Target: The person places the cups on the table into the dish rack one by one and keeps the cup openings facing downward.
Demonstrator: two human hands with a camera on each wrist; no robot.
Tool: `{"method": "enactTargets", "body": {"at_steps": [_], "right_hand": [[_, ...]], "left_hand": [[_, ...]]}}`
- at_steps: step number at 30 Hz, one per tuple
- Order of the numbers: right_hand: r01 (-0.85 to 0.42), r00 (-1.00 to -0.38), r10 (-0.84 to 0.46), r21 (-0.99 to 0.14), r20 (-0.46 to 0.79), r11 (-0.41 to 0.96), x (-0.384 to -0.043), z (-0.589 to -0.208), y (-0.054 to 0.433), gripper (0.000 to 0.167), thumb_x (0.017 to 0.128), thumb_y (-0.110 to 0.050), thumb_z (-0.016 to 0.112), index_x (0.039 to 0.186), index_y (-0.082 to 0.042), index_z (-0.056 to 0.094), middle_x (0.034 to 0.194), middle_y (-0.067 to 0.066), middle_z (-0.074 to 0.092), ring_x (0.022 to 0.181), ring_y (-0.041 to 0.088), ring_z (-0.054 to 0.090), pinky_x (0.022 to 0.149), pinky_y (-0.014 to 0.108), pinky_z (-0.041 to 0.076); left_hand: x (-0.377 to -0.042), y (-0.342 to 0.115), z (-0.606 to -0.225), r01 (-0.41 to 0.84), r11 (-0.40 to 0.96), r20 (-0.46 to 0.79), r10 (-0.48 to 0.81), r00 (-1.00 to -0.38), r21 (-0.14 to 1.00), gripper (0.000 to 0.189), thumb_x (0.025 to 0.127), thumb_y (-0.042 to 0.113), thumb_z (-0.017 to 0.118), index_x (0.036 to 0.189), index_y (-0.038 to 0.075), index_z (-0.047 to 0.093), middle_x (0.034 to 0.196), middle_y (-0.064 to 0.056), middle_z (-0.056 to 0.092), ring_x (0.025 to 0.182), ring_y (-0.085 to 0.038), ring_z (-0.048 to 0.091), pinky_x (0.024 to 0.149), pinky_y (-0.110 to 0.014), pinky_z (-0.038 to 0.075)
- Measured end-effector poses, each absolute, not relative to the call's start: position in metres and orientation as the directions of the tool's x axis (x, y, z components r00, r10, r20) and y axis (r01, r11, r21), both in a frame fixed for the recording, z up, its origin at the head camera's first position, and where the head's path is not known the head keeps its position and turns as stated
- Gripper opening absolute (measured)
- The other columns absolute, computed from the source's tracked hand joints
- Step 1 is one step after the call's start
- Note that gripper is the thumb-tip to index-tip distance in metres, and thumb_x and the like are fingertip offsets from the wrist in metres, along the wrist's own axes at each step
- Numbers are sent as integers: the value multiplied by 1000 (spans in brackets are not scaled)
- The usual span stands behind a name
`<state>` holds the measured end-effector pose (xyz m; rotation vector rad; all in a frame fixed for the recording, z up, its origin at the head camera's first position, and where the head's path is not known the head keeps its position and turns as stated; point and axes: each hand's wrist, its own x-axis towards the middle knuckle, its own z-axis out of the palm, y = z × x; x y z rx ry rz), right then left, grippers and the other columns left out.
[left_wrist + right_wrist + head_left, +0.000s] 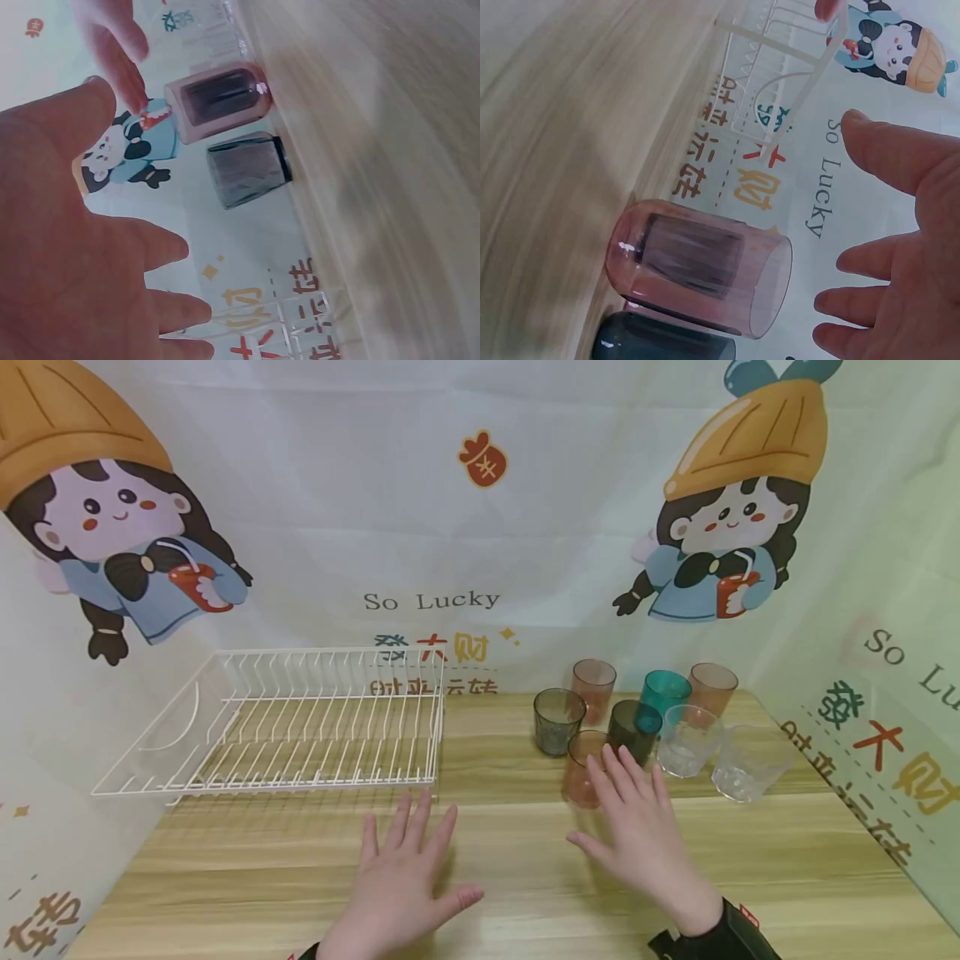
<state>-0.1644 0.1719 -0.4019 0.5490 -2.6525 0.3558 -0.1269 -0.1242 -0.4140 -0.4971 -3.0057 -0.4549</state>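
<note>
My left hand (405,881) is held above the table in front of the rack, fingers spread and nothing in it. The right hand (641,835), also spread and holding nothing, is over the front of a group of glass cups. Closest to it is a pink cup (581,785), partly covered by the fingers in the head view; the right wrist view shows this pink cup (765,289) apart from the fingers. Behind stand a ribbed grey cup (558,727), a dark grey cup (628,735), a teal cup (663,687), and two more pink cups. Two clear cups (684,756) stand at the right.
A white wire dish rack (315,789) stands on the left of the wooden table (510,877), with bare slots. A printed cloth (555,527) hangs behind the table and along its sides.
</note>
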Motion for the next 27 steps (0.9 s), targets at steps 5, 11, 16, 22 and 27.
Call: {"method": "enactTargets", "body": {"at_steps": [5, 11, 16, 22, 27], "right_hand": [[-424, -827, -322, -135, 461, 896, -173, -395, 176, 93, 72, -41, 88, 145, 1, 49, 151, 24, 45, 142, 44, 36, 115, 71, 21], [-437, -792, -329, -102, 514, 894, -183, -392, 177, 88, 70, -37, 90, 139, 3, 54, 142, 22, 55, 135, 42, 46, 114, 68, 26], [-463, -749, -339, -84, 568, 882, -193, -395, 177, 82, 69, -33, 92, 134, 4, 57, 132, 22, 62, 124, 41, 55, 113, 63, 33], [-481, -729, -336, -97, 596, 871, -203, -403, 175, 77, 68, -27, 93, 129, 5, 59, 122, 21, 66, 115, 39, 60, 111, 58, 39], [-486, -721, -331, -103, 609, 868, -208, -409, 173, 74, 67, -24, 94, 127, 6, 60, 118, 21, 67, 111, 37, 62, 109, 55, 41]], "left_hand": [[-123, -121, -408, 351, 898, 135, 326, -936, 265, 93, 85, 72, 58, 156, 16, 36, 165, -19, 19, 152, -44, 14, 115, -75, 1], [-121, -119, -404, 371, 896, 198, 329, -923, 242, 93, 83, 71, 62, 154, 14, 41, 162, -20, 27, 150, -43, 20, 116, -74, 8], [-123, -116, -403, 389, 889, 258, 328, -909, 242, 95, 80, 71, 66, 151, 13, 44, 159, -19, 34, 149, -42, 25, 117, -71, 15], [-128, -114, -403, 424, 877, 348, 334, -876, 225, 99, 75, 68, 74, 150, 9, 45, 155, -20, 41, 144, -42, 35, 114, -67, 28], [-130, -114, -405, 450, 873, 426, 340, -839, 190, 100, 72, 67, 77, 148, 9, 48, 151, -19, 46, 137, -40, 44, 108, -62, 38]]}}
